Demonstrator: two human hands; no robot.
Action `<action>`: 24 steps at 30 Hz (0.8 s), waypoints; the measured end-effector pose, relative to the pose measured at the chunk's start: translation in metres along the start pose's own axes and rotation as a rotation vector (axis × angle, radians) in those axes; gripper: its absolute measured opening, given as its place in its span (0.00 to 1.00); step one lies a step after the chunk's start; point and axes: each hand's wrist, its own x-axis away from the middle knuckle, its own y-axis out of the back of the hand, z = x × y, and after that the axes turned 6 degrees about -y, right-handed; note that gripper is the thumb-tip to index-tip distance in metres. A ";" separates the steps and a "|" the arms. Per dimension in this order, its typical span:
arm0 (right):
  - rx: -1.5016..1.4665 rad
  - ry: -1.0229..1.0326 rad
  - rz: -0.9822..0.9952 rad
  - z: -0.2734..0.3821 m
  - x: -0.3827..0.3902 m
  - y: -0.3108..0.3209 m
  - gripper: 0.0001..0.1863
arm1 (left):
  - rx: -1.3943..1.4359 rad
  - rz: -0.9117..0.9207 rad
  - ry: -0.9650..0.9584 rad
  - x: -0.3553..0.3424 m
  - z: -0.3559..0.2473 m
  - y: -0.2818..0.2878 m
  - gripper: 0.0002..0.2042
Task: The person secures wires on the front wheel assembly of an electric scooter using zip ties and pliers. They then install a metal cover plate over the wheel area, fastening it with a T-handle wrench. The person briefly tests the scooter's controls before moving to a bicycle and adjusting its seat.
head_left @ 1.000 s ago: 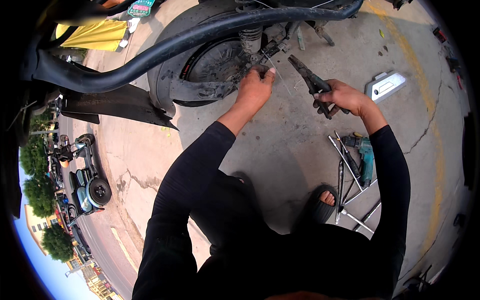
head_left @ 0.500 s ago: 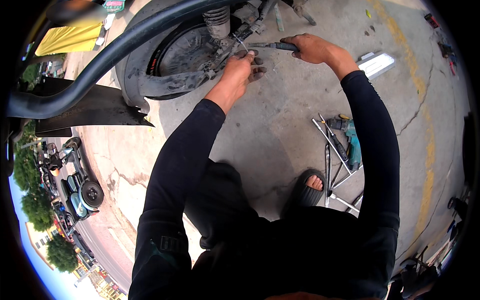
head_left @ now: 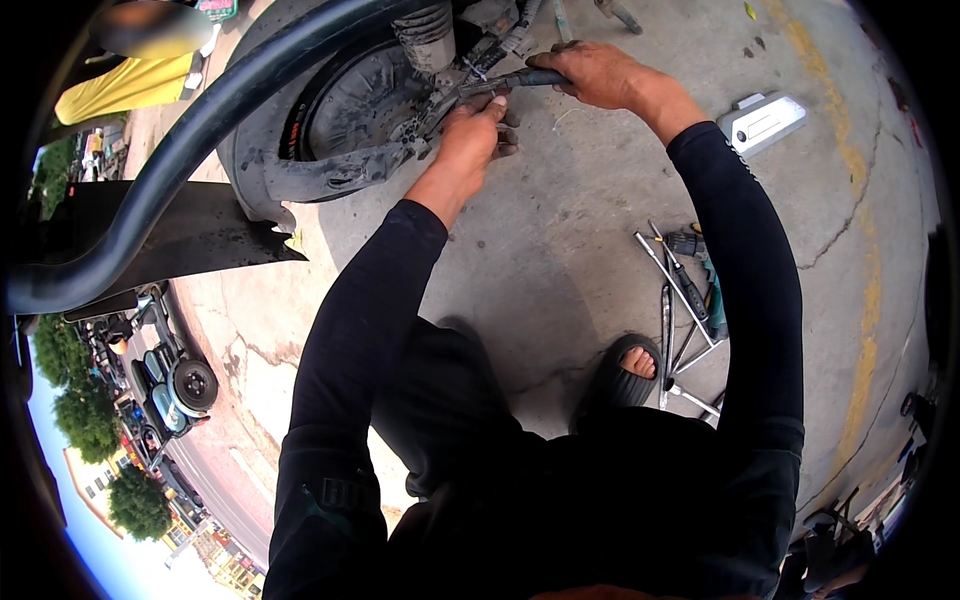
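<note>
My right hand (head_left: 598,76) is wrapped round the dark handles of a pair of pliers (head_left: 520,79). The jaws point left, into the dusty parts beside the wheel (head_left: 365,115) and the ribbed shock absorber boot (head_left: 427,38). Just below the jaws is my left hand (head_left: 470,142), its thumb and fingers closed against a part by the wheel. What they pinch is hidden. A small pale strip (head_left: 474,68) shows above the jaws, among the grimy parts. The dark mudguard (head_left: 330,176) curves round the wheel to the left of my left hand.
A thick black tube (head_left: 165,185) arcs across the upper left. On the concrete lie a white lamp-like panel (head_left: 765,124), a teal drill (head_left: 714,300), a screwdriver (head_left: 690,290) and several metal wrenches (head_left: 667,335). A thin pale strand (head_left: 565,118) lies near my hands. My sandalled foot (head_left: 620,375) stands beside the tools.
My right hand has moved left and slightly up, bringing the pliers' jaws in among the parts above my left hand. My left hand stays in nearly the same place. The view has shifted slightly.
</note>
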 end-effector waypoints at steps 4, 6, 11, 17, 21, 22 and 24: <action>0.020 0.083 -0.171 -0.012 -0.007 -0.016 0.15 | -0.024 -0.013 -0.003 -0.001 0.000 -0.002 0.11; 0.004 0.088 -0.188 -0.011 -0.008 -0.018 0.15 | -0.025 -0.018 0.003 -0.003 0.002 0.001 0.10; -0.062 0.062 -0.132 -0.013 -0.011 -0.021 0.18 | -0.058 -0.042 -0.004 -0.006 0.004 0.002 0.11; -0.051 0.046 -0.088 -0.014 -0.014 -0.015 0.14 | -0.076 -0.012 -0.015 -0.006 0.005 0.003 0.13; -0.060 0.019 -0.025 -0.012 -0.014 -0.009 0.12 | -0.059 0.027 -0.014 -0.004 0.003 0.003 0.15; -0.072 0.034 -0.056 -0.013 -0.016 -0.011 0.12 | -0.067 0.021 -0.016 -0.004 0.003 0.003 0.15; -0.097 0.060 -0.114 -0.018 -0.019 -0.017 0.13 | -0.080 0.013 -0.016 -0.004 0.002 0.002 0.15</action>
